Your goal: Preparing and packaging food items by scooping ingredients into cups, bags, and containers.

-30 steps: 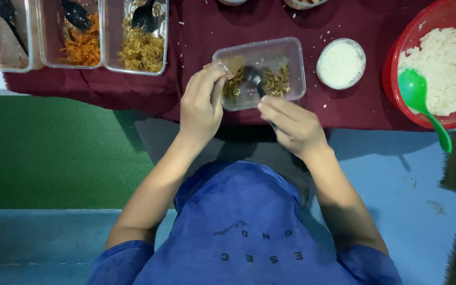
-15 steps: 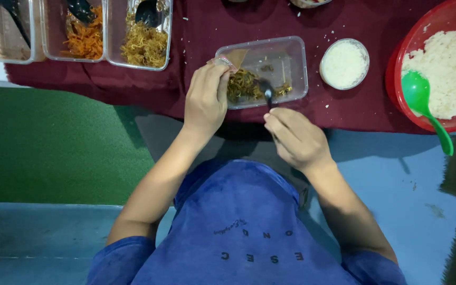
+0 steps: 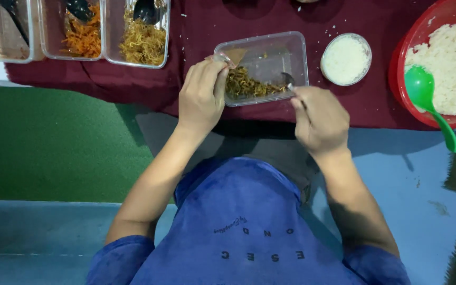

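Far left, top edge: clear tray [image 3: 1,31] with pale smears and a dark utensil, cut off by the frame. Next to it a clear tray of orange shreds [image 3: 80,34] with a dark spoon in it, then a clear tray of yellow-brown shreds [image 3: 142,39], also with a dark spoon. All three sit touching in a row on the dark red cloth [image 3: 196,31], whose near edge runs just below them. Below the cloth on the left is green floor [image 3: 48,142], a wide open stretch.

Left hand [image 3: 202,95] is wrapped around the left short wall of the clear rectangular container [image 3: 270,53], fingers curled over the rim, a firm hold on that corner. The container sits on the cloth at its near edge, centre frame, long axis left-right and slightly tilted up to the right. Inside: brown shredded food [image 3: 249,84] heaped along the near wall, and a brown wedge in the top-left corner.

Right hand [image 3: 320,119] is closed around a spoon handle; the spoon [image 3: 287,79] has its bowl inside the container at the near-right corner, pointing up and left. The hand sits just off the cloth edge, over the person's lap.

Right of the container, apart: a small round white cup [image 3: 345,59] of white stuff. Far right: a red bowl [image 3: 397,68] of white rice with a green spoon [image 3: 428,100], handle pointing down-right past the rim. Blue floor [image 3: 428,184] is open below.
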